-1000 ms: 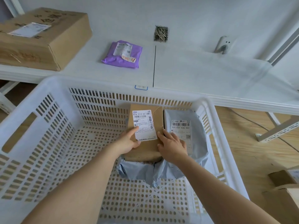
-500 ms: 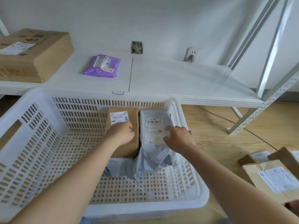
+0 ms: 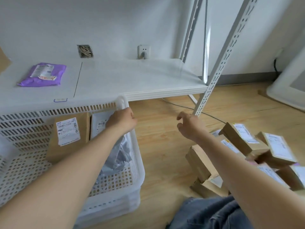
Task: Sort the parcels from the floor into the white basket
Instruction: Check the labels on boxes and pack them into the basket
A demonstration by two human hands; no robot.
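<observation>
The white basket [image 3: 123, 103] stands on the wooden floor at the left. Inside it a brown cardboard parcel [image 3: 69, 138] leans against the far wall, and a grey plastic mailer [image 3: 118, 156] lies to its right. My left hand [image 3: 122, 121] hovers over the basket's right rim with fingers curled, holding nothing. My right hand [image 3: 189, 126] is in the air over the floor, fingers loosely spread and empty. A pile of brown labelled parcels [image 3: 239, 138] lies on the floor at the right, partly behind my right forearm.
A low white shelf [image 3: 132, 80] runs behind the basket with a purple mailer [image 3: 42, 75] on it. A slotted metal shelf post [image 3: 212, 76] stands between basket and pile. A cable [image 3: 212, 117] crosses the floor. My knee in jeans [image 3: 206, 214] is at the bottom.
Both hands have left the parcels in the basket. My right hand swung right over the floor and my left moved to the basket's right rim. The view turned right, showing the parcel pile.
</observation>
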